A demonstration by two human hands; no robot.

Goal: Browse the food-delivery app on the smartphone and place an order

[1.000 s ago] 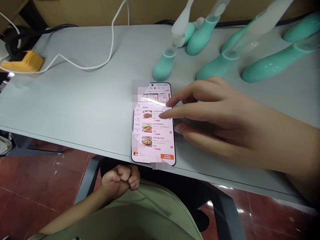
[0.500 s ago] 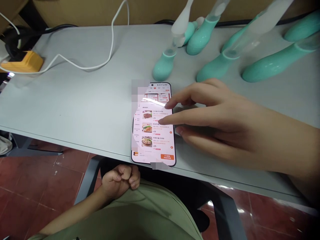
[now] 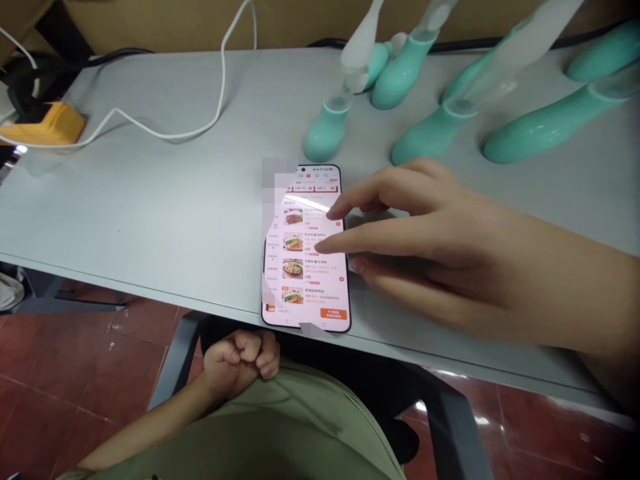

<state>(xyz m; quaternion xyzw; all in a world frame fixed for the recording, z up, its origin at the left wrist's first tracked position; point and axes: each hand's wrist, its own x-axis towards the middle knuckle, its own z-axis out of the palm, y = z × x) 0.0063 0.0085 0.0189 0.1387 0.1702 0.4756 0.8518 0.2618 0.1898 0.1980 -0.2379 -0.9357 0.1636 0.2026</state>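
Observation:
A smartphone (image 3: pixel 325 267) lies flat at the front edge of the table, its lit screen listing dishes with small food pictures and prices. Part of its left side is covered by a pixelated patch. My right hand (image 3: pixel 450 240) reaches in from the right with fingers apart, two fingertips over the screen and the thumb beside the phone's right edge. Whether the fingertips press the glass I cannot tell. Below the table edge, my left hand (image 3: pixel 243 357) rests in my lap against the green shirt (image 3: pixel 280 427), its fingers curled into a loose fist with nothing visible inside.
Several turquoise bulb-shaped items with clear and white tops stand behind the phone, the nearest bulb (image 3: pixel 325 133) just beyond its top edge. A white cable (image 3: pixel 165 136) runs across the grey table (image 3: pixel 150 200) to a yellow power block (image 3: pixel 55 125) at left. Chair armrests (image 3: pixel 183 353) flank my lap.
The list on the phone's screen has scrolled upward, and a further dish shows at the bottom. Both hands stay almost where they were; the phone has not moved on the table.

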